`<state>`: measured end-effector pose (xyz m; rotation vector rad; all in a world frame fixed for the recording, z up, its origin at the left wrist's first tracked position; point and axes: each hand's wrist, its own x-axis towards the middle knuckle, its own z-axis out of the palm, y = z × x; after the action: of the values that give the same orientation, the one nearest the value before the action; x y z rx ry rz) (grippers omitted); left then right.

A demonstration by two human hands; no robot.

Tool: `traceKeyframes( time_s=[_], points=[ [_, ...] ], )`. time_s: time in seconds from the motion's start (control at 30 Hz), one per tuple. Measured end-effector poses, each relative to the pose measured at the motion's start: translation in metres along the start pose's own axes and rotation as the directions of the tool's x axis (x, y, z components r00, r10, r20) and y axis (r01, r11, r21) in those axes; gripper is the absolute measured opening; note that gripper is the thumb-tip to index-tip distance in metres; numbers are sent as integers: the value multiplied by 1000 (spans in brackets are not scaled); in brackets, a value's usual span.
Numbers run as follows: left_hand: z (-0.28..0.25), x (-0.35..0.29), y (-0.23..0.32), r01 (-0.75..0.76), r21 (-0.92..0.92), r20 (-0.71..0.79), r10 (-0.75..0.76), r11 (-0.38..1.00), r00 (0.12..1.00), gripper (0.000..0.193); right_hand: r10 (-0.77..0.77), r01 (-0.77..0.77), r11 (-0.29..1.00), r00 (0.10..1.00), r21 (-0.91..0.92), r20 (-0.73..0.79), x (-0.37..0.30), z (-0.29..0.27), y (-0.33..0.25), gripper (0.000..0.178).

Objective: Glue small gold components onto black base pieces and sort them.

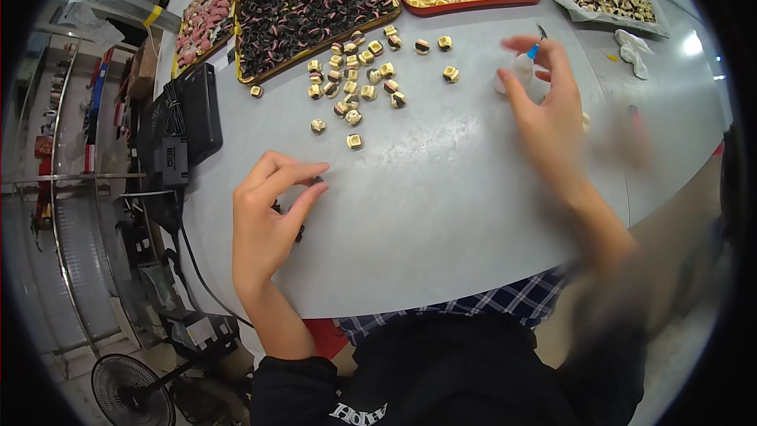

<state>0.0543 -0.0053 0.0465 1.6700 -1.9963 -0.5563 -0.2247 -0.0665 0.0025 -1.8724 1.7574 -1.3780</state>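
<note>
My left hand [264,213] is curled over the left part of the grey table, thumb and forefinger closed round a small dark piece [318,181]. More dark bits show under its palm, partly hidden by the fingers. My right hand [550,110] is wrapped round a small whitish squeeze bottle [507,81] with a blue needle tip [534,50] pointing up and away. Between and beyond the hands lies a loose group of small cream-and-black pieces [352,87], each with a square hollow or cup shape. One cream piece [355,142] sits nearest my left hand.
Along the far side stand a tray of black and pink pieces [381,17], a red tray of cream pieces [441,9], a pink-filled tray [180,51] and a paper-lined tray [662,29]. A crumpled tissue [632,54] lies right; a black device [206,114] with cables stands left.
</note>
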Motion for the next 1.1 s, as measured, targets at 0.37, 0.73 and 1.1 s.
traceKeyframes(
  time_s=[0.37, 0.73, 1.1],
  points=[
    [33, -3, 37, 313, -726, 238, -204, 613, 950, 24, -43, -165, 733, 957, 660, 287, 2, 0, -14, 31],
    [68, -5, 29, 157, -808, 231, 60, 568, 971, 25, -128, -494, 517, 763, 699, 633, 0, -19, -28, 38],
    [61, -11, 25, 207, -847, 283, 86, 490, 955, 53, -158, -386, 609, 797, 693, 583, 5, -24, -26, 43]
  ],
)
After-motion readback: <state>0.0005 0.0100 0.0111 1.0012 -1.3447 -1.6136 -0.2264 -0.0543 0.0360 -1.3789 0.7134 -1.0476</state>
